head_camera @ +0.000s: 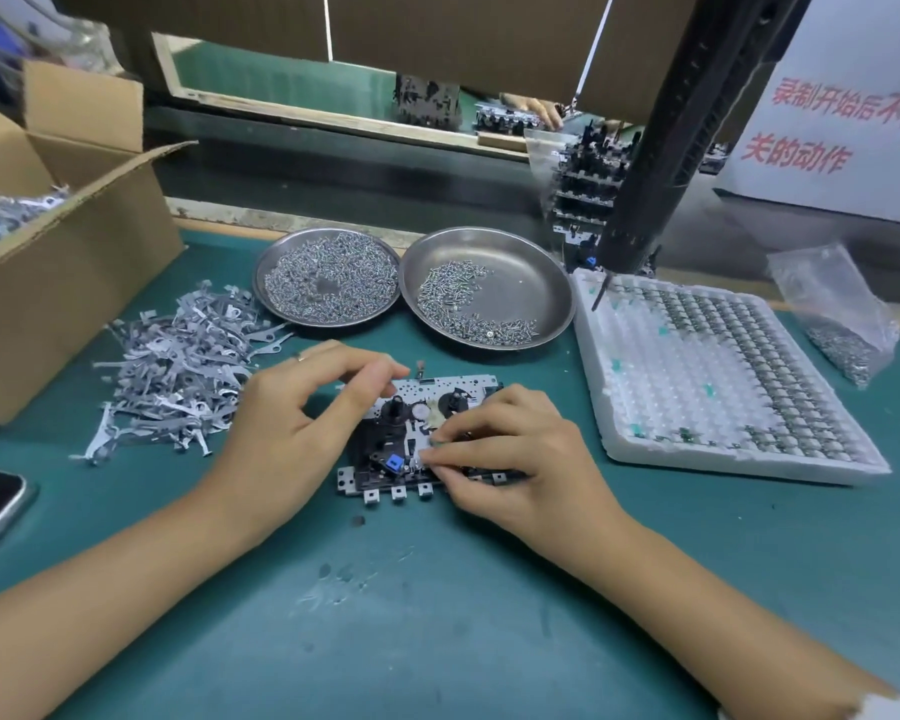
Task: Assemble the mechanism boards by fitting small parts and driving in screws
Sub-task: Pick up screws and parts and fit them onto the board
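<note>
Mechanism board (417, 433) lies flat on the green worktop (437, 589). Right hand (510, 459) fingers pinch a small part at its middle; left hand (302, 413) fingers curl on its upper edge. Best seat the part squarely, board steadied.

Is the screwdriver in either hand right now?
No, both hands are on the board; the screwdriver hangs above the tray.
</note>
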